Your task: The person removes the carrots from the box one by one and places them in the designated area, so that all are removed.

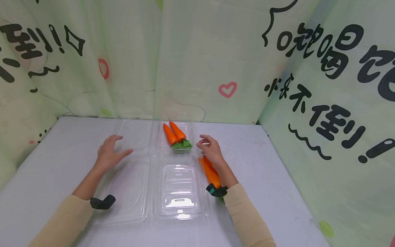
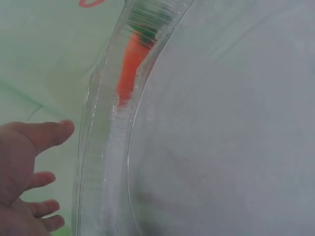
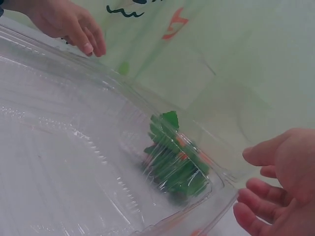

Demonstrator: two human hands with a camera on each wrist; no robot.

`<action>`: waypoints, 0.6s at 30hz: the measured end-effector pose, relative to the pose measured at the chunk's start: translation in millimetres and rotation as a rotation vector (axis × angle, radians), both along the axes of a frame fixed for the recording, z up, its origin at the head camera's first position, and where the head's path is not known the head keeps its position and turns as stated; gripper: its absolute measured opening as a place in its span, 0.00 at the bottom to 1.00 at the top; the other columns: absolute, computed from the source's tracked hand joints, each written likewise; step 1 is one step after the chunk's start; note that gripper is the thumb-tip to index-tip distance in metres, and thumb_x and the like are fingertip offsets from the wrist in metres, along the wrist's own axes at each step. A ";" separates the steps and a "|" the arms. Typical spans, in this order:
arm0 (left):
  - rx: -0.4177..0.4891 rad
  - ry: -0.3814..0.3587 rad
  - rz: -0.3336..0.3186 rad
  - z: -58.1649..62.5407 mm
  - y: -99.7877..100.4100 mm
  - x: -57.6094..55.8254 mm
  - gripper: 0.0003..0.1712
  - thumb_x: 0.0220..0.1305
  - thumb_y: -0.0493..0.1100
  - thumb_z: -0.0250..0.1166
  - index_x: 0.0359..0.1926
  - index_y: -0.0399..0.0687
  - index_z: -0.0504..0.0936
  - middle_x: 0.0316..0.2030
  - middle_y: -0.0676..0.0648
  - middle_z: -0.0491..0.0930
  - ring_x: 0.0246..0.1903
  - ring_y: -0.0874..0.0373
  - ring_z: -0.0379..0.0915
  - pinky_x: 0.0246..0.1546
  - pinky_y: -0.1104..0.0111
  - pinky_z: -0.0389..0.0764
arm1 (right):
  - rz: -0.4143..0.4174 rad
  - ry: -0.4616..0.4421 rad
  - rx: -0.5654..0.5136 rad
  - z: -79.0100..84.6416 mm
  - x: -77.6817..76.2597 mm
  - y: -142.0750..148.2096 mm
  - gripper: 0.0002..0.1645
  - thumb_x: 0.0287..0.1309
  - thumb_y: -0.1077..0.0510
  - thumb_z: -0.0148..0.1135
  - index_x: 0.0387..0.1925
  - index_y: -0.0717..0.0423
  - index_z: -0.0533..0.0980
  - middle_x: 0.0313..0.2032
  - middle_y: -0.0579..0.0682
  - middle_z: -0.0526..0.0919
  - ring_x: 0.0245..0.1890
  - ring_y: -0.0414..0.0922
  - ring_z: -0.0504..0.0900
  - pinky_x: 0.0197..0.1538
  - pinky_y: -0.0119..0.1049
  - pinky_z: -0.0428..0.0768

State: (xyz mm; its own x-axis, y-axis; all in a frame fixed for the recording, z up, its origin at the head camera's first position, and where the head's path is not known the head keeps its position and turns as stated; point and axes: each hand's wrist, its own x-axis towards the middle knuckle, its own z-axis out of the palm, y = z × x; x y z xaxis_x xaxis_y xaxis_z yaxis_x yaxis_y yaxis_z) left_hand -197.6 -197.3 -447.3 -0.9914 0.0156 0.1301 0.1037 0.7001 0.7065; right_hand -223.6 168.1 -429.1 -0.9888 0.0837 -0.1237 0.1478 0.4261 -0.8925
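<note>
Two carrots [image 1: 170, 134] with green leafy tops [image 3: 172, 167] lie in the right half of the far transparent plastic clamshell box [image 1: 192, 137]. My left hand [image 1: 108, 152] hovers at the left of that box's spread lid [image 1: 134, 132], thumb and fingers apart and nothing held. Just beyond the box's right edge is my right hand [image 1: 211, 149], its fingers loosely bent, with no object in its grasp. In the right wrist view the right fingertips [image 3: 253, 189] come right up to the box's corner. More carrots [image 1: 210, 173] lie on the table, partly hidden under my right wrist.
A larger transparent clamshell box [image 1: 180, 190] lies spread nearer me, its lid [image 1: 126, 192] on the left. Everything rests on a white table [image 1: 265, 192]. Pale green printed curtains [image 1: 197, 61] stand behind the table and along both sides.
</note>
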 end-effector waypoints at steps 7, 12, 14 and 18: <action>0.051 -0.015 -0.006 4.8 5.5 -2.4 0.41 0.61 0.50 0.67 0.67 0.35 0.61 0.70 0.29 0.54 0.70 0.33 0.48 0.68 0.40 0.55 | -0.019 0.042 -0.013 6.1 -0.8 0.0 0.26 0.64 0.52 0.60 0.63 0.45 0.70 0.52 0.51 0.78 0.50 0.49 0.79 0.54 0.40 0.82; 0.067 -0.025 -0.012 8.1 11.0 -4.5 0.42 0.62 0.52 0.66 0.69 0.36 0.60 0.70 0.30 0.56 0.70 0.34 0.50 0.68 0.40 0.57 | -0.015 0.083 -0.032 8.4 -1.8 -0.5 0.24 0.64 0.54 0.60 0.61 0.48 0.71 0.51 0.52 0.79 0.49 0.49 0.80 0.53 0.39 0.82; 0.067 -0.025 -0.016 9.3 13.5 -5.1 0.43 0.62 0.53 0.66 0.69 0.37 0.60 0.69 0.30 0.56 0.69 0.34 0.51 0.67 0.40 0.57 | -0.013 0.089 -0.034 8.6 -2.4 -0.9 0.24 0.64 0.54 0.60 0.61 0.48 0.71 0.52 0.51 0.79 0.49 0.48 0.80 0.53 0.39 0.82; 0.073 -0.021 -0.025 10.2 17.3 -6.7 0.42 0.62 0.52 0.66 0.69 0.37 0.60 0.69 0.30 0.57 0.68 0.34 0.53 0.66 0.40 0.60 | -0.007 0.095 -0.037 9.0 -3.5 -2.4 0.23 0.63 0.53 0.61 0.60 0.46 0.72 0.52 0.50 0.80 0.50 0.48 0.80 0.53 0.39 0.82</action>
